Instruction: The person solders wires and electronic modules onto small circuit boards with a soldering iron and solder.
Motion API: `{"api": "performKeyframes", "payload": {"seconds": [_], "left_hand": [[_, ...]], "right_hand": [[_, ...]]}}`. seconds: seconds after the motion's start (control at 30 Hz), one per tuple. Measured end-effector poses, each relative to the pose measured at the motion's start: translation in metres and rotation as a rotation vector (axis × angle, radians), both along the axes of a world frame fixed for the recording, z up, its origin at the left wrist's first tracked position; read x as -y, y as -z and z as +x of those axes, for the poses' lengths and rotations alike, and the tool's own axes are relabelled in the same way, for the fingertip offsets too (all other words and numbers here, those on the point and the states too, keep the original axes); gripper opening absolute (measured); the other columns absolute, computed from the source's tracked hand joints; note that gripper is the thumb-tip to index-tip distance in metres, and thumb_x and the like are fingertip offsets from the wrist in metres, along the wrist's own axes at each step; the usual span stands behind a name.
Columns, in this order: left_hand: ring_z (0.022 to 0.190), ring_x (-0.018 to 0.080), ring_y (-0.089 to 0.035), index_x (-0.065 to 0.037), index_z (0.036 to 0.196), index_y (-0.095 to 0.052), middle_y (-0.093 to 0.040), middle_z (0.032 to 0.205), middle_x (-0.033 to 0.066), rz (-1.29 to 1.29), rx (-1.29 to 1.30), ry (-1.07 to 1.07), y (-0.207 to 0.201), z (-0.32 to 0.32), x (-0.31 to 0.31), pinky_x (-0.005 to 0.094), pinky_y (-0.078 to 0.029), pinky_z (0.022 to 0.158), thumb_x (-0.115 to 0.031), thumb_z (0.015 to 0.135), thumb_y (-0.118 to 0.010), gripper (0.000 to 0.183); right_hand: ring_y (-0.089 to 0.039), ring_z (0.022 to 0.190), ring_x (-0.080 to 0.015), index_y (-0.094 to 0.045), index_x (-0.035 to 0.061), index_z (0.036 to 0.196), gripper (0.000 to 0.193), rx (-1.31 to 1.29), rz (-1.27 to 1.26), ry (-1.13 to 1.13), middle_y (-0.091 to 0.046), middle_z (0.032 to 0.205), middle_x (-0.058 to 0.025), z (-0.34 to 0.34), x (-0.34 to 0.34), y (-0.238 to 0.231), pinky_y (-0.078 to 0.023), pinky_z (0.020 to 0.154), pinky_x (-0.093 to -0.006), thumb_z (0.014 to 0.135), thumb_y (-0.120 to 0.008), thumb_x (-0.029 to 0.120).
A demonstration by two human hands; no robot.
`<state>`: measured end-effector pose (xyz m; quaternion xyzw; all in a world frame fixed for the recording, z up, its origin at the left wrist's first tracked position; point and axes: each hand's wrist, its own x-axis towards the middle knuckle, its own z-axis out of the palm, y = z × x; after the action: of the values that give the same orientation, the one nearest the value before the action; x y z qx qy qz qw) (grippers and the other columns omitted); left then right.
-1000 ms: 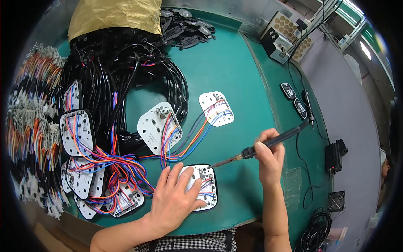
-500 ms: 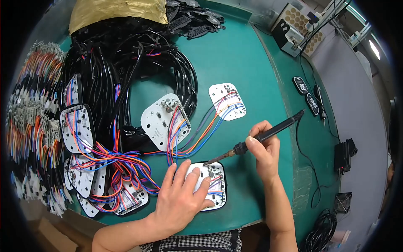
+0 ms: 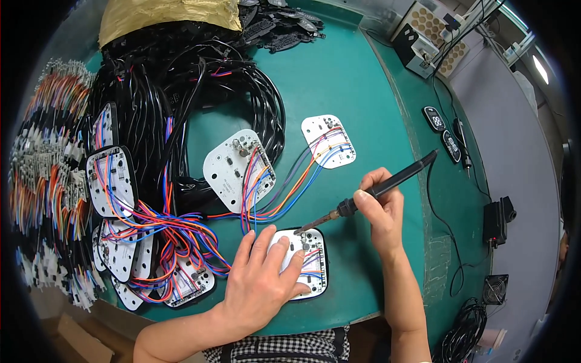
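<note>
Now, left hand (image 3: 260,290): spread moderately wide over the white circuit board (image 3: 311,260), which is steadied by the fingers.
Right hand (image 3: 382,212): closed narrowly around the soldering iron (image 3: 347,207), gripped between thumb and fingers.
Iron tip: aimed at the board's far edge; whether contact is made cannot be told.
Board's place: near the front of the green table (image 3: 357,284).
Beyond the hands: a coil of black cables (image 3: 273,115) is laid.

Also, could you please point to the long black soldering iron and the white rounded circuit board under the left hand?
Long black soldering iron (image 3: 400,175): head view, on its handle.
White rounded circuit board (image 3: 311,258): head view, on its uncovered right part.
</note>
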<state>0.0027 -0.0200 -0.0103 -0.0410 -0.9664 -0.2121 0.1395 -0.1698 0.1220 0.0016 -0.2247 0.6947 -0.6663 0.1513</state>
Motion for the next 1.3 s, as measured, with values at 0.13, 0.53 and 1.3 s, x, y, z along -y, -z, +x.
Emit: {"api": "performKeyframes", "payload": {"seconds": [0.13, 0.53, 1.3], "left_hand": [[0.11, 0.0369, -0.048, -0.006, 0.103, -0.064, -0.055, 0.104, 0.0142, 0.0, 0.008, 0.001, 0.0, 0.0, 0.0, 0.0518, -0.038, 0.093, -0.035, 0.058, -0.077, 0.055], [0.11, 0.0365, -0.048, -0.006, 0.102, -0.064, -0.055, 0.104, 0.0142, -0.005, 0.018, -0.004, -0.002, -0.001, -0.001, 0.052, -0.038, 0.093, -0.035, 0.059, -0.077, 0.054], [0.109, 0.0369, -0.048, -0.006, 0.102, -0.063, -0.055, 0.103, 0.0155, -0.004, 0.004, 0.034, 0.0, 0.0, -0.002, 0.0505, -0.037, 0.094, -0.033, 0.058, -0.077, 0.053]], "right_hand": [[-0.04, 0.063, -0.0027, -0.048, 0.0038, 0.086, 0.02, -0.007, -0.001, -0.011, -0.045, 0.073, 0.0032, 0.0, 0.0, 0.0, -0.031, 0.054, -0.019, 0.079, -0.063, 0.014], [-0.042, 0.064, -0.0032, -0.048, 0.0037, 0.087, 0.02, -0.011, 0.008, -0.012, -0.046, 0.073, 0.0027, 0.0, -0.001, -0.002, -0.033, 0.056, -0.019, 0.078, -0.063, 0.012], [-0.041, 0.062, -0.0039, -0.048, 0.0041, 0.085, 0.016, -0.098, -0.228, 0.117, -0.045, 0.075, 0.002, 0.008, -0.028, -0.009, -0.034, 0.055, -0.0199, 0.076, -0.061, 0.007]]}}
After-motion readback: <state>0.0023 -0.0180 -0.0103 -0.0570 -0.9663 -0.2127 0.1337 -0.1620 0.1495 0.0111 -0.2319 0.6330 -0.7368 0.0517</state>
